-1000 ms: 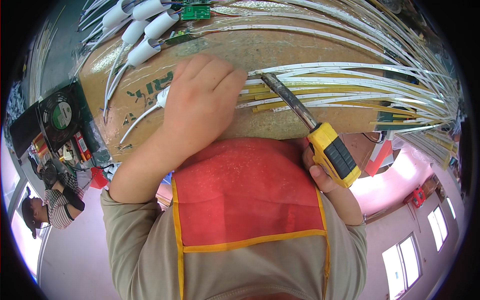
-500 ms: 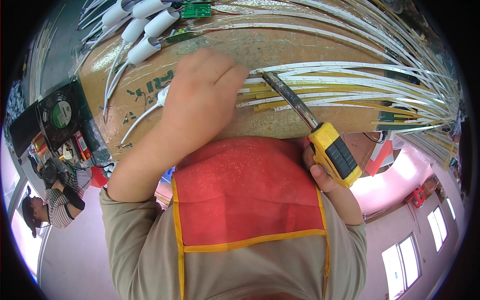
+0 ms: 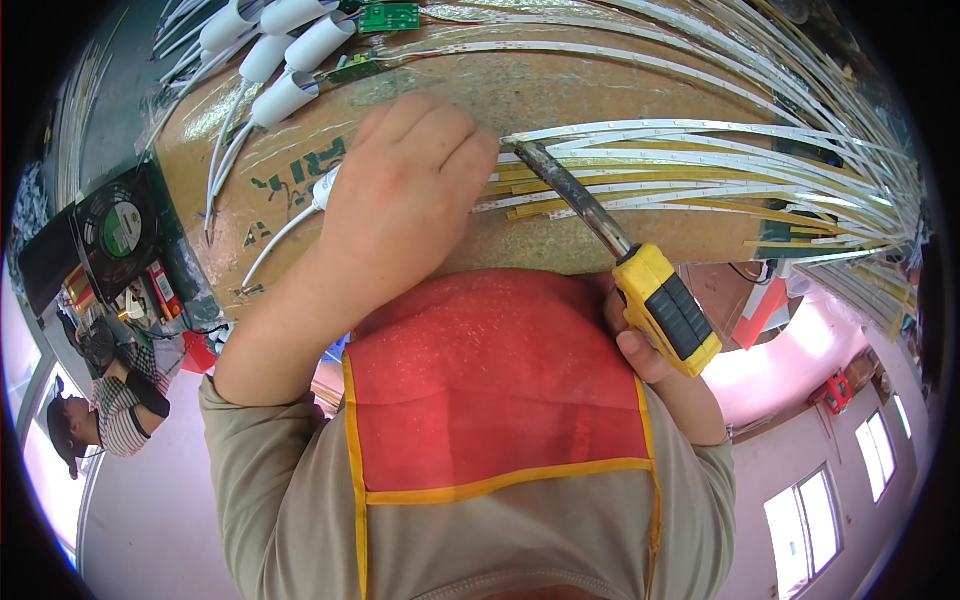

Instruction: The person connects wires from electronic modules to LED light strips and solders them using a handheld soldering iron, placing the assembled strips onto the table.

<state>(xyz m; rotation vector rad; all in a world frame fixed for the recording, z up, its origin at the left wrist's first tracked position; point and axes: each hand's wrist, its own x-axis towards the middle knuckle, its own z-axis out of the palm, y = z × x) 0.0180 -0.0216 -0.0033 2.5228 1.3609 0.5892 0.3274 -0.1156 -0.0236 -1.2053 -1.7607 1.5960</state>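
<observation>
My left hand is closed over the bench, back of the hand up, its fingertips hidden. A white cylinder with a white cable sticks out from under its left side. Beside its knuckles lies the end of a white LED strip, the farthest of a fan of white and yellow strips. My right hand is wrapped round the yellow and black handle of a soldering iron. The iron slants up to the left, its dark tip at that strip's end; whether they touch I cannot tell.
White cylinders with cables and green circuit boards lie at the far left, strips running right from the boards. A black fan stands left on the tape-covered cardboard bench. A co-worker is at the far left.
The soldering iron's tip and the LED strip's end have shifted slightly left. My left hand has moved very little, and both hands keep their hold.
</observation>
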